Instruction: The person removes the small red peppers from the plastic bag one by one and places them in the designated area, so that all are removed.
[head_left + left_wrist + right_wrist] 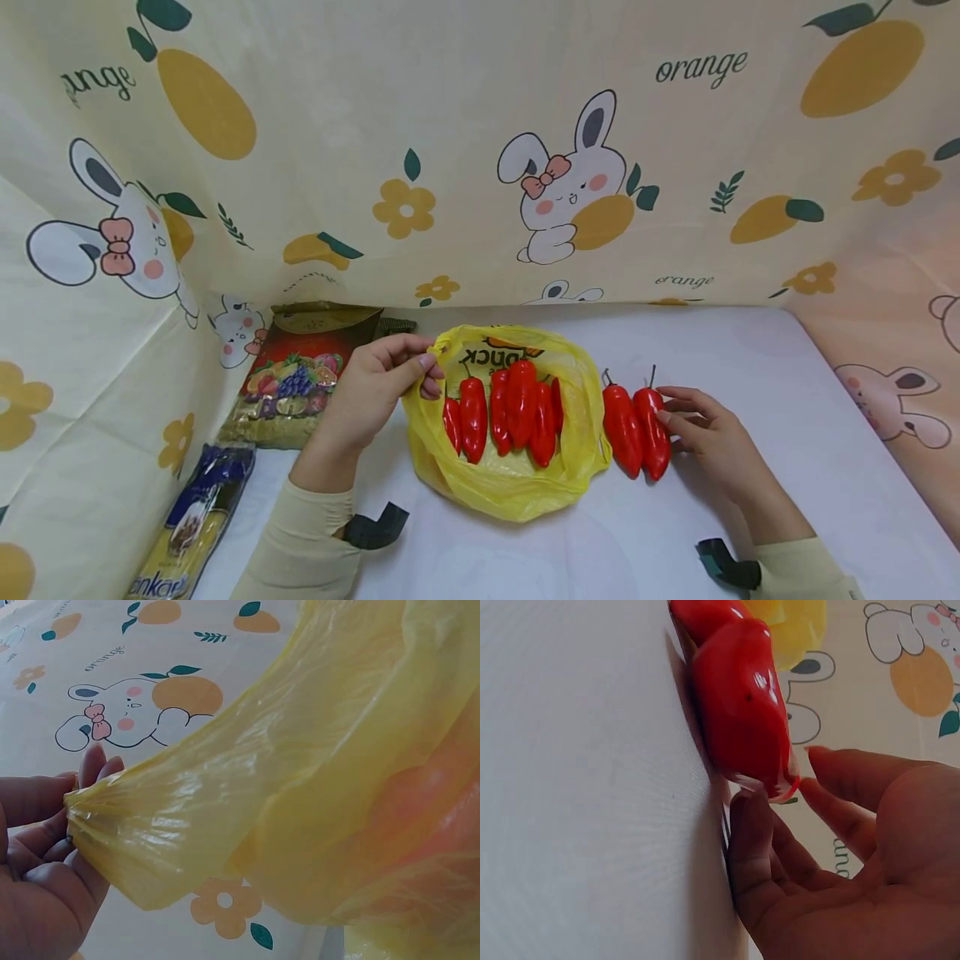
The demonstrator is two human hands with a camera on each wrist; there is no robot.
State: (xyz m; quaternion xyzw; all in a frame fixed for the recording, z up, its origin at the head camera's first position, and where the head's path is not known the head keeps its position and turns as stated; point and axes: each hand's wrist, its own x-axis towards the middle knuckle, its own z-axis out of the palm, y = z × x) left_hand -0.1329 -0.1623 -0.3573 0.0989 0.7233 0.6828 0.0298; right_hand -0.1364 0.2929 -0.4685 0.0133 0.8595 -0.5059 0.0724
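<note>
A yellow plastic bag (pixel 510 504) lies with its mouth spread wide, several glossy red peppers (pixel 522 404) inside. My left hand (pixel 386 379) pinches the bag's left rim between thumb and fingers; in the left wrist view the film (pixel 187 817) is drawn taut from that grip. To the right of the bag, two more red peppers lie side by side on the white surface, stems pointing away. My right hand (pixel 701 429) is at the right-hand pepper (pixel 652 433). Its fingertips touch that pepper's side in the right wrist view, with the fingers spread (pixel 840 780) and the pepper (pixel 742 705) still lying down.
Behind my left forearm stands a packet with fruit printed on it (pixel 300 383). A blue and yellow packet (pixel 191 525) lies at the front left. A printed cloth (pixel 465 167) with rabbits and oranges walls the back and sides of the white tabletop (pixel 765 400).
</note>
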